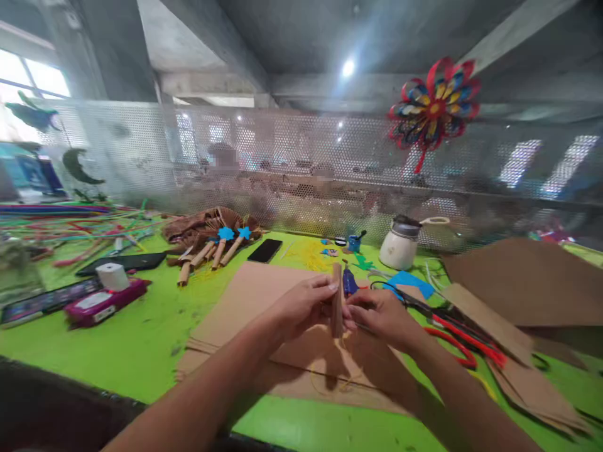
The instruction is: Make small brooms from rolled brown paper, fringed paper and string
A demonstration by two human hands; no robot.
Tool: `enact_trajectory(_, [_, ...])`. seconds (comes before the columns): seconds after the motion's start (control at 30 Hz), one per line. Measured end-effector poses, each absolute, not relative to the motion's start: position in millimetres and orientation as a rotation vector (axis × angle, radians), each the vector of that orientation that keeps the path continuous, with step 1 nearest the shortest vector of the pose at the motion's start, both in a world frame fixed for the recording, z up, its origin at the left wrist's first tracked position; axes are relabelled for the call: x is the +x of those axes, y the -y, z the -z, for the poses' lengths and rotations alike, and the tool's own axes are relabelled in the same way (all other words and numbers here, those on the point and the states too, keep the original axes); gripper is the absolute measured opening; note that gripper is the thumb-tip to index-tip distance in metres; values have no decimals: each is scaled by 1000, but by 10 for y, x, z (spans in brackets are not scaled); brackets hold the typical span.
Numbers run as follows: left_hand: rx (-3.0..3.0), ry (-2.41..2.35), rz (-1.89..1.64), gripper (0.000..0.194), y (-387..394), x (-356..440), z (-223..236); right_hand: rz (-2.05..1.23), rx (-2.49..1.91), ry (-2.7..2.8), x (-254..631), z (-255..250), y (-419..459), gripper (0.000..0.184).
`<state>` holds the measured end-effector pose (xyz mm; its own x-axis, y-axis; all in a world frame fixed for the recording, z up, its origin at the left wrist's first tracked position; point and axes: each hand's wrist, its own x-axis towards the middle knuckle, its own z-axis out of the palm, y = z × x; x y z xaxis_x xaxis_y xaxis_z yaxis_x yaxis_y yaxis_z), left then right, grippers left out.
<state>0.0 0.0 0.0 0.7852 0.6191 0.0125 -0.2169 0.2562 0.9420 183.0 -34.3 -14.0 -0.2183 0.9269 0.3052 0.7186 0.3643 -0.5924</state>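
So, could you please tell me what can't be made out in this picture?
All in the head view:
- Left hand: some fingers hidden behind the brown piece.
- Right hand: whether it pinches anything, too small and blurred.
- Mesh screen: what lies behind it, obscured and blurred.
- Small pieces near the blue jar: details too small.

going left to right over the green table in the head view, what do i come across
magenta holder → brown tubes with blue stars → black phone → brown strip in the left hand → small blue jar → white pot → large brown sheet
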Motion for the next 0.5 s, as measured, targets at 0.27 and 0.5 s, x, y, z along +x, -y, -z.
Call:
enact_trajectory(0.27, [1140, -454, -720, 14, -22, -60, -63, -277, -1432, 1885, 1934, 132, 337, 21])
enact_trajectory(0.5, [1173, -368, -762, 17, -50, -100, -121, -99, -1222, 1725, 1878, 12, 474, 17])
